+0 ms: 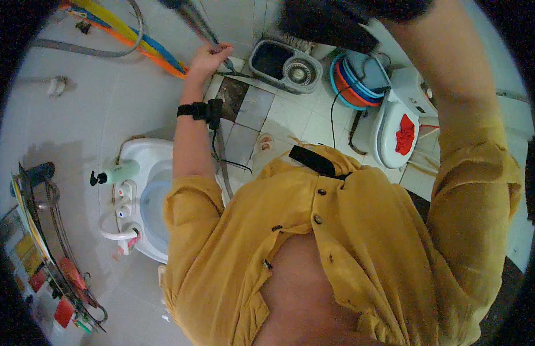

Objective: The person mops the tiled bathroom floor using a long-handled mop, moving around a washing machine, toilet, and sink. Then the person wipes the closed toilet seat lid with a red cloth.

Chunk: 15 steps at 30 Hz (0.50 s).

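My left hand (213, 56) is closed around a metal pole (202, 28), which slants from the top edge down towards the tiled floor. The pole's thin lower end (228, 65) comes out below my fist, near the grey spin-mop bucket (271, 65) with its round wringer basket (300, 72). A black strap with a small device (202, 113) circles my left wrist. My right forearm (440, 47) is raised towards the top right. My right hand is out of view; a blurred dark object (328, 26) sits at the top near the camera.
Stacked plastic basins (351, 86) stand beside a white toilet (386, 134) with a red cloth (405, 135) on its lid. At left are a washbasin (139, 151), a pump bottle (120, 172) and a cluttered shelf (46, 242). Coloured cloths (137, 41) hang top left. A black cable (333, 116) crosses the floor.
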Available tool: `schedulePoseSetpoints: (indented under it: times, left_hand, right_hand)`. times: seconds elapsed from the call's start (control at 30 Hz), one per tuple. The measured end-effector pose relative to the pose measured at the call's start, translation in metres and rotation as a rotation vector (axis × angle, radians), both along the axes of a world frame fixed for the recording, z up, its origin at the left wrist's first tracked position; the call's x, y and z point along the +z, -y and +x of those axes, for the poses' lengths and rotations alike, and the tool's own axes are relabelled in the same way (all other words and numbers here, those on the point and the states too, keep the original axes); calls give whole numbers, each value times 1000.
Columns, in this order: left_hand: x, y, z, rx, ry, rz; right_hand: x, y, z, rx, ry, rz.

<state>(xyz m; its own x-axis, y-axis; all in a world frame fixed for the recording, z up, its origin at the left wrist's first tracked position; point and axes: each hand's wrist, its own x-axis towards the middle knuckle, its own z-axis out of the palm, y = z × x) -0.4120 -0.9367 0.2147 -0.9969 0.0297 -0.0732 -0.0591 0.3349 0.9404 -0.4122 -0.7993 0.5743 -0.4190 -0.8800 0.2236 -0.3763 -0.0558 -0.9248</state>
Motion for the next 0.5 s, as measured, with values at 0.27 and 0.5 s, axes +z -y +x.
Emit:
schedulePoseSetpoints:
  times: [0.27, 0.5]
  left_hand:
    - [12, -96, 51, 286, -177, -394]
    - [-46, -157, 96, 274, -280, -325]
  right_hand:
    - [-10, -141, 50, -348, -46, -264]
    - [-50, -241, 163, -265, 15, -324]
